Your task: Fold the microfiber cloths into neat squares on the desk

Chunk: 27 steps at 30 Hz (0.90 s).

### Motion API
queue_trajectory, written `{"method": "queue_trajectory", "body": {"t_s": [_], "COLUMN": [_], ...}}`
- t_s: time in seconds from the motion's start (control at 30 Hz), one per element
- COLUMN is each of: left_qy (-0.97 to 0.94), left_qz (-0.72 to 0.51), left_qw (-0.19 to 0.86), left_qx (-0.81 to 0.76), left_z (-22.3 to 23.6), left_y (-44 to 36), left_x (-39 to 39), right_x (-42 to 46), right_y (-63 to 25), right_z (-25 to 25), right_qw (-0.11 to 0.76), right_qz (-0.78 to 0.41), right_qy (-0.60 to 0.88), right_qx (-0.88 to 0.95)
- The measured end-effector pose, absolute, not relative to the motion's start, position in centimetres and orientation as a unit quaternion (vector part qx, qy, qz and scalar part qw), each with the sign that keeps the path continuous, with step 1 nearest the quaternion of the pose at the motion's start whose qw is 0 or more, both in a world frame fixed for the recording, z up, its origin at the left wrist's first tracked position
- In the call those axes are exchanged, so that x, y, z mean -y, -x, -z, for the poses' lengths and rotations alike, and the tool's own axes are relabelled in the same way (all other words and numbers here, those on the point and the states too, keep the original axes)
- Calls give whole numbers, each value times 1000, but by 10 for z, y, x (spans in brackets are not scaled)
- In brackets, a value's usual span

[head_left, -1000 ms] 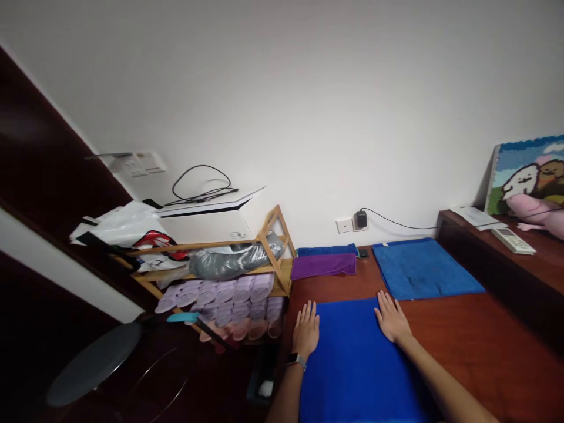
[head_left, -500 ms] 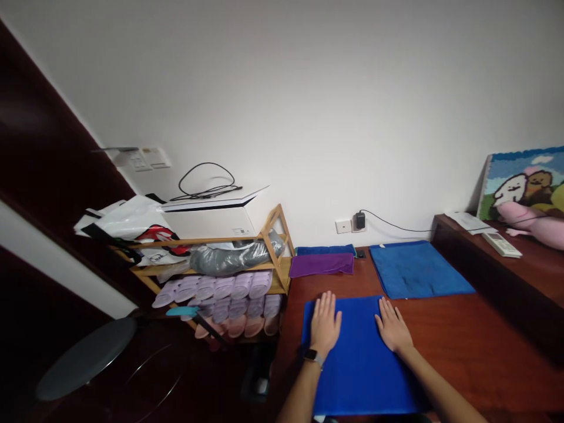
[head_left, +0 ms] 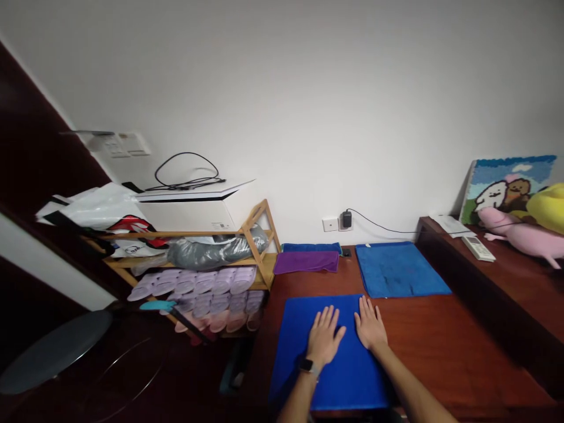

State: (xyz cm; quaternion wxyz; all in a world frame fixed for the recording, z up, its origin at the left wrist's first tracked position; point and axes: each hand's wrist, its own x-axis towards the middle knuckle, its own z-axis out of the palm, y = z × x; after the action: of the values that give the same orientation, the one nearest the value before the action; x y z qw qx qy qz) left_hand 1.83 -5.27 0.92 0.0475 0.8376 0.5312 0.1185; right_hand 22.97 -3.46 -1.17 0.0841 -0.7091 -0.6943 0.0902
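A bright blue cloth (head_left: 348,382) lies flat near the front edge of the reddish-brown wooden table (head_left: 440,346). On its middle rests my left hand (head_left: 325,338), palm down with the fingers stretched out and a watch (head_left: 307,365) on the wrist. My right hand (head_left: 371,326) lies flat at the cloth's right edge, fingertips near the far right corner, fingers straight. Neither hand grips anything. Behind, a second blue cloth (head_left: 399,270) with dark stains lies flat, and a folded purple cloth (head_left: 306,262) sits before a folded dark blue cloth (head_left: 308,247).
Left of the table stands a wooden rack (head_left: 259,252) with slippers (head_left: 198,282), a white box (head_left: 185,214) and bags. A round stool (head_left: 57,349) is at the lower left. On the right ledge are a remote (head_left: 479,248) and a pink plush toy (head_left: 515,232).
My left hand has moved inward from the blue cloth's left edge to its middle. My right hand stays at the right edge. The view has shifted, so things on the right show more.
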Motion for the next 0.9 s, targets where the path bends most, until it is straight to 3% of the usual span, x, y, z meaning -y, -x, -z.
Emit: {"method": "queue_trajectory", "body": {"t_s": [0.23,0.37,0.57,0.73,0.9], "left_qy": [-785,-784,-789,-813,-854], "left_qz": [-107,-117,-130,-175,-187], "left_qw": [-8,-20,-68,-103,-24], "left_qx": [-610,-609,-597,-546,-485], "left_z": [-2,6,-8,-34,-33], "left_y": [110,114,111,63,-57], "left_x": [59,59,62,86,120], "right_x": [37,50,101,118,119], "right_y": [-226,-224,-227,-224,-225], "right_z": [1,-2,16,18,17], "right_qw": [64,55,109,111,88], "right_qz": [-90,-85,-71,-94,-79], "right_qy": [720,729,706,702,694], "right_qx": [686,677,697,697,710]}}
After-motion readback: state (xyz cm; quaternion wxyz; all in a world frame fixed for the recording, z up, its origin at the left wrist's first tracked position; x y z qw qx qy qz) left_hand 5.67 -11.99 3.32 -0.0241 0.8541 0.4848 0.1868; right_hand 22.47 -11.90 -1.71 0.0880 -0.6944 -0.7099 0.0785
